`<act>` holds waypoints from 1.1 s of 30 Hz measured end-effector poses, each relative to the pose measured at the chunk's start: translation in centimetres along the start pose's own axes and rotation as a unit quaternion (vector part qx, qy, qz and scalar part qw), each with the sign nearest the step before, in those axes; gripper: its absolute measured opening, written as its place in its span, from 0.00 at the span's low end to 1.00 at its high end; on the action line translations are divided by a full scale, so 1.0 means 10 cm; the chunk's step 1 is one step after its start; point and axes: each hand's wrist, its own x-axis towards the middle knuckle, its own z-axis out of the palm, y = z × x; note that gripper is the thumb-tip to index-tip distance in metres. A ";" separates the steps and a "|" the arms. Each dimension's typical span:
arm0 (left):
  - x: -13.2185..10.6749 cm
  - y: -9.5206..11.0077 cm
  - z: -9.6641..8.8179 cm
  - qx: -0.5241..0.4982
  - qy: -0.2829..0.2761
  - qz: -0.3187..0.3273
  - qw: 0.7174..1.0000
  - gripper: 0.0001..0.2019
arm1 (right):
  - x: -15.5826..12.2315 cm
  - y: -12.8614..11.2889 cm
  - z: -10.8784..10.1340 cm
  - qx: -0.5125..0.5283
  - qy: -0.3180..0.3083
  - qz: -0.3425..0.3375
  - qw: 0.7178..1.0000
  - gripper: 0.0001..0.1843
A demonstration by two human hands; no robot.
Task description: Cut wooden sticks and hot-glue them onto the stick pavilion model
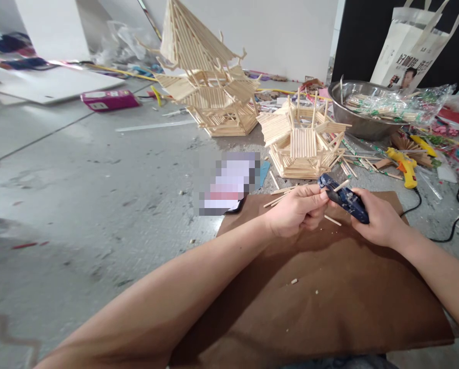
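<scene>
My right hand [375, 218] is wrapped round a dark blue hand cutter [350, 202] with pale specks on its handles. Against its dark jaw lies a thin wooden stick [341, 185], its tip poking out to the upper right. My left hand [300, 207] pinches the stick's other end, thumb against the fingers, close to the cutter's head. Both hands are above a brown sheet [302, 318]. Several loose sticks [279, 197] lie beside my left hand, and short cut bits [294, 281] are scattered on the sheet.
Behind my hands stand a small stick-built pavilion [303, 141] and a taller tiered tower [214, 97]. A phone [229, 182] lies left of the sheet. To the right are a yellow glue gun [406, 166] with a black cord and a metal bowl [362, 123] holding bagged sticks.
</scene>
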 end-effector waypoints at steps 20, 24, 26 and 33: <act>0.00 0.01 -0.01 0.038 0.036 0.009 0.999 0.13 | 0.00 -0.08 -0.06 -0.008 -0.053 0.063 0.997 0.20; 0.02 -0.02 0.01 0.108 0.098 0.069 0.987 0.12 | 0.02 -0.10 -0.07 -0.010 -0.066 0.087 0.994 0.20; 0.03 -0.03 0.01 0.147 0.131 0.107 0.975 0.11 | 0.03 -0.10 -0.09 -0.001 -0.066 0.090 0.994 0.22; 0.02 -0.04 0.05 0.105 0.110 0.104 0.983 0.13 | 0.06 -0.01 -0.13 0.076 -0.061 0.006 0.995 0.32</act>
